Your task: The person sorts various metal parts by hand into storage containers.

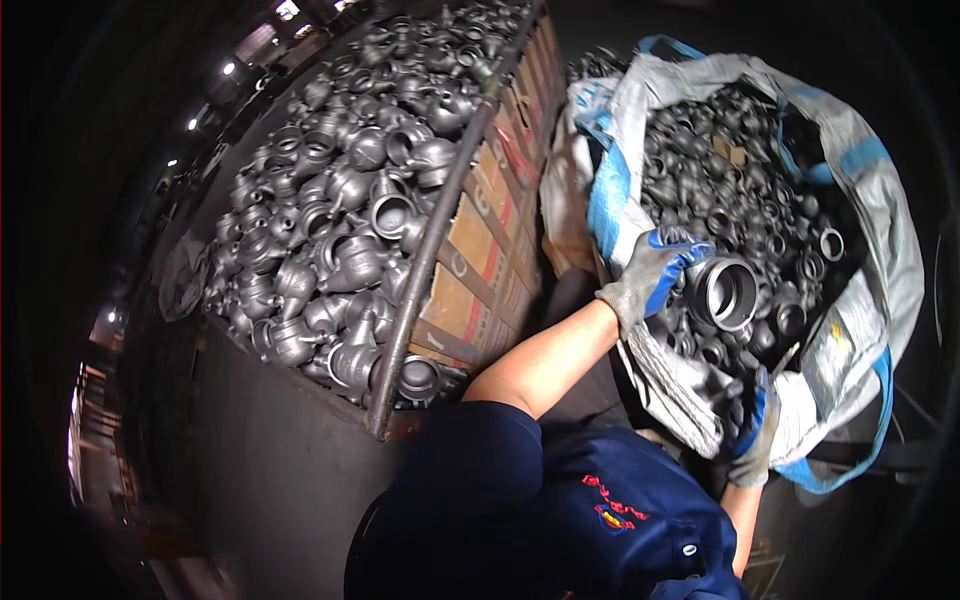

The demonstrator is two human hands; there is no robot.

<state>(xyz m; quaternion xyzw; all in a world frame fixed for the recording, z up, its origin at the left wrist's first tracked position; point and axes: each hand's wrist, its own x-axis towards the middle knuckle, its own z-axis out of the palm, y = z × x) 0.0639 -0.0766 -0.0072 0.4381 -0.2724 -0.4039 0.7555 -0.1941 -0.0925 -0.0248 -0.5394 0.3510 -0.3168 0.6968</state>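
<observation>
My left hand (pixel 655 275), in a grey glove with a blue coating, is closed on a dark grey metal casting (pixel 706 296). The casting's round, ringed opening faces up and to the right. It is held over a large white woven bag (pixel 655 375) with blue straps, which is filled with similar castings (pixel 715 222). My right hand (pixel 756 430), in a matching glove, is at the bag's near rim, below the held casting. Its fingers merge with dark shapes there, so their grip is unclear.
To the left stands a large bin heaped with rounded hollow castings (pixel 350 190). A metal rail (pixel 432 270) edges it, above a side wall of printed cardboard and slats (pixel 470 265). A brown scrap (pixel 729 151) lies among the bag's castings. A blue strap loop (pixel 880 420) hangs at the bag's right.
</observation>
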